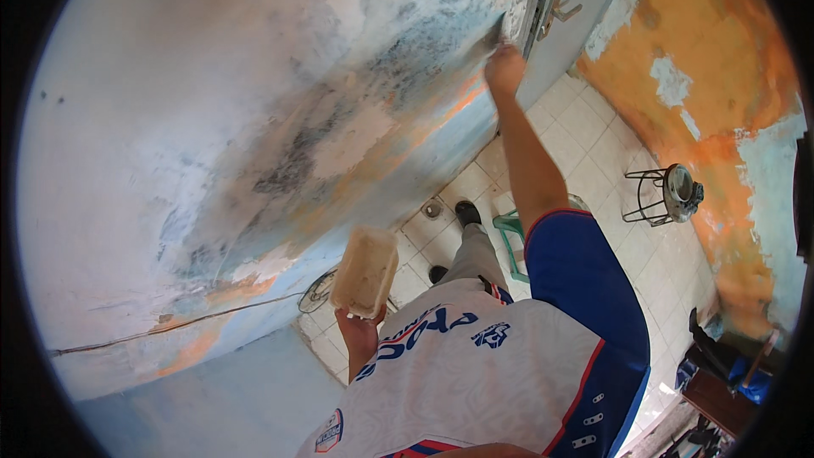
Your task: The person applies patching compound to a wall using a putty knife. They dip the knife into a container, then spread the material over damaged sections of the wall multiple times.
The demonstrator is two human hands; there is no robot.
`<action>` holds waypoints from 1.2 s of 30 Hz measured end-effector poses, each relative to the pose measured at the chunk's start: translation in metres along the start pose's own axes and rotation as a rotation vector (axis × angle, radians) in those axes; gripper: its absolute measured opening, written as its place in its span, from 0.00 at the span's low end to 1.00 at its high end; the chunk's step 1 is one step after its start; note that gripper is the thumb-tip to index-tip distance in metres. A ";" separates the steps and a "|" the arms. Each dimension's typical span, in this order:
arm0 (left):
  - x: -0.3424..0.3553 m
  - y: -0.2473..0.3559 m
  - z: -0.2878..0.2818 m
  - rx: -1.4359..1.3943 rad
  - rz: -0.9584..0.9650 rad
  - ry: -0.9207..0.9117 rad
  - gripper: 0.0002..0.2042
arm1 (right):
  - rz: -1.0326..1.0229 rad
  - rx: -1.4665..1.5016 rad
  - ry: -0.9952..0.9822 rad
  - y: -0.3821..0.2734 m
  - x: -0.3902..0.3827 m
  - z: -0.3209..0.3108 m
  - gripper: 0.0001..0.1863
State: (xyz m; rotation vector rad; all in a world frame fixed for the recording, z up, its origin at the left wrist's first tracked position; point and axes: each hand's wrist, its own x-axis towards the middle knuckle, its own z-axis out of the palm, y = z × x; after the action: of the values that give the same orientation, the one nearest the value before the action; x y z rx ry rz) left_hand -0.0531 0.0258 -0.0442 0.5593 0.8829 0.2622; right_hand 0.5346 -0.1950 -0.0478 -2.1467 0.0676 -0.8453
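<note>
Wall (254, 119): it fills the left and the middle of the view – pale blue and white, with dark grey patches and orange spots where the paint is gone; a thin wire runs along its lower part.
Far wall (712, 93): on the right, mostly orange, with pale blue and white patches.
Floor (593, 144): white square tiles, seen far below; a small round drain is in it near the wall.
Person: white and blue shirt, grey trousers, dark shoes; the feet are near a green stool (511, 237), which is partly hidden behind the right arm.
Metal stand (666, 195): a wire frame with a round metal object in it, on the tiles near the far wall, well apart from the person.
Container (366, 271): a beige rectangular tub, held up beside the wall at chest level, tilted.
Left hand (359, 331): the fingers are closed around the lower end of the container.
Right hand (505, 66): the arm is stretched out and the fingers are curled tightly around the handle of the scraper.
Scraper (493, 34): a flat dark blade – its edge is touching the wall close to the door frame.
</note>
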 end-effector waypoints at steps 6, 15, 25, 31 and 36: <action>0.017 -0.014 -0.027 -0.021 -0.047 0.150 0.31 | -0.308 0.227 -0.216 -0.135 -0.211 -0.038 0.10; 0.008 -0.003 0.009 0.083 0.025 -0.122 0.29 | 0.153 0.209 0.164 -0.028 0.009 -0.043 0.14; 0.017 -0.016 -0.060 -0.035 -0.012 0.154 0.32 | -0.344 0.281 -0.371 -0.145 -0.217 -0.051 0.22; 0.013 -0.008 -0.040 -0.024 0.015 0.100 0.34 | 0.095 0.190 -0.055 -0.073 -0.105 -0.062 0.12; -0.001 0.002 -0.008 0.099 0.041 0.137 0.31 | -0.246 -0.094 -0.138 -0.099 -0.114 0.018 0.11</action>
State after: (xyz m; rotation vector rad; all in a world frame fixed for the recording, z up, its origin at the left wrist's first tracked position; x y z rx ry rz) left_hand -0.0603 0.0297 -0.0471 0.6573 1.0216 0.2979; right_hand 0.4349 -0.0803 -0.0487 -2.3280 -0.2355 -0.8436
